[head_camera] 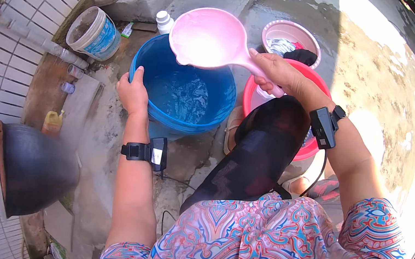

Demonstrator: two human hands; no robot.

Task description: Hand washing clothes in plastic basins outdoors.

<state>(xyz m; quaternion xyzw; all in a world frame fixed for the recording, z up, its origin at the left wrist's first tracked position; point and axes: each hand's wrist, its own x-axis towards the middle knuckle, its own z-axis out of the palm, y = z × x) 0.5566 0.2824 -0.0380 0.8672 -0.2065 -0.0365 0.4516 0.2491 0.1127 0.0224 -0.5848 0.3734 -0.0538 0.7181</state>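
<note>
My right hand grips the handle of a pink plastic water ladle, which is held over the far rim of a blue plastic bucket. Water lies in the bottom of the bucket. At the bucket's near left rim is my left hand, its thumb over the edge and the fingers outside. A red plastic basin stands to the right, partly hidden by my knee and right arm. Behind it a pale pink basin holds a dark cloth and other fabric.
A white paint bucket stands by the tiled wall at the left, near a wall pipe. Beside the blue bucket is a white bottle. A yellow jug and a large dark bowl-shaped vessel are at lower left. Concrete steps rise beyond.
</note>
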